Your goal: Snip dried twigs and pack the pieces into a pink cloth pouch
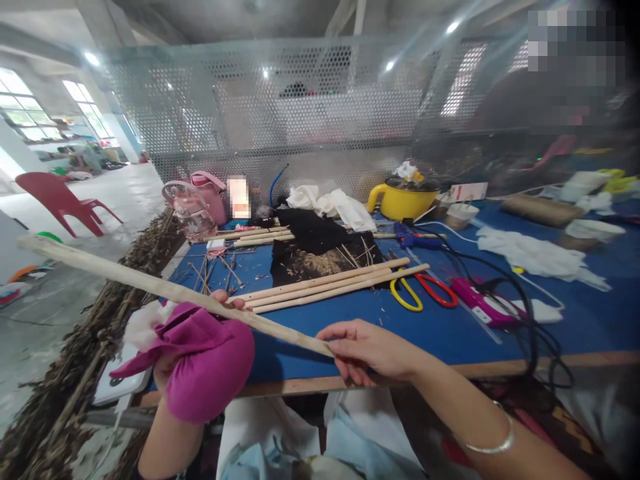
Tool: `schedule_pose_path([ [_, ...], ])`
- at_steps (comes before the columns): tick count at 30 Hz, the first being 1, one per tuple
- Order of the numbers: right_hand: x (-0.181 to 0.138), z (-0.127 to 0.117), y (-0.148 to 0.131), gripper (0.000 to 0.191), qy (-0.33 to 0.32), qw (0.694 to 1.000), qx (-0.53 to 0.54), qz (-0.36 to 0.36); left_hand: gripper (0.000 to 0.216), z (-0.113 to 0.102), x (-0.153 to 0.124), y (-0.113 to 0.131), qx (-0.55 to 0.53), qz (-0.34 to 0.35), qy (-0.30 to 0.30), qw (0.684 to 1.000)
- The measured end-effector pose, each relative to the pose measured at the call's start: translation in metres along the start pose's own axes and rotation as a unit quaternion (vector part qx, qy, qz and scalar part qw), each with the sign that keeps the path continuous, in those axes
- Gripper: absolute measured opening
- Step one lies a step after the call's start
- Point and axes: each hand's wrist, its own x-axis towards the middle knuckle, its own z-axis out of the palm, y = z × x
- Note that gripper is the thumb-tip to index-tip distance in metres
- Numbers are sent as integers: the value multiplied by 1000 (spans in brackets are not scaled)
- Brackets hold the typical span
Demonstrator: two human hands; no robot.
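Observation:
A long pale wooden stick point(165, 288) slants across the view, from high on the left down to its near end by my right hand. My left hand point(231, 301) grips it partway along; a stuffed magenta cloth point(210, 363) with white filling poking out hides most of that hand. Thumb and fingers of my right hand point(361, 347) pinch the stick's lower right end, just above the table's front edge. Behind it, several similar smooth sticks point(330, 283) lie side by side on the blue table point(287, 357).
Yellow-and-red-handled scissors point(406, 293), a blue glue gun point(417, 237) and a magenta device point(487, 303) with black cables lie to the right. A yellow pot point(407, 202) stands behind. Dry twigs point(37, 407) are heaped along the left, near a white power bank-like block point(120, 377).

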Motion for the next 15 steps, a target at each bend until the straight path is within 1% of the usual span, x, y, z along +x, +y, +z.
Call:
schedule_pose_path([
  [2,-1,4,-2,40,18,997,-79,2,58,0,-2,-3,4,-15,-23,1000],
  [3,-2,5,-4,37,42,989,-142,-13,59,-2,-2,-5,5,-26,-34,999],
  [4,-3,7,-6,33,75,973,-213,-35,60,-4,0,-8,6,-37,-42,998],
  [6,-5,11,-8,26,155,921,-346,-84,55,-8,5,-14,2,-52,-49,997],
  [7,-5,12,-9,23,189,895,-391,-100,51,-10,9,-17,-6,-56,-45,997],
  [8,-5,13,-10,21,217,876,-417,-108,46,-12,14,-20,-18,-58,-36,997],
  [9,-5,14,-9,20,237,866,-426,-109,43,-12,19,-22,-35,-58,-27,997],
  [11,-5,12,-8,26,259,871,-405,-103,40,-14,28,-26,-74,-50,-15,996],
  [15,-6,-2,-2,35,272,910,-298,-97,36,-19,39,-32,-123,-23,-10,992],
])
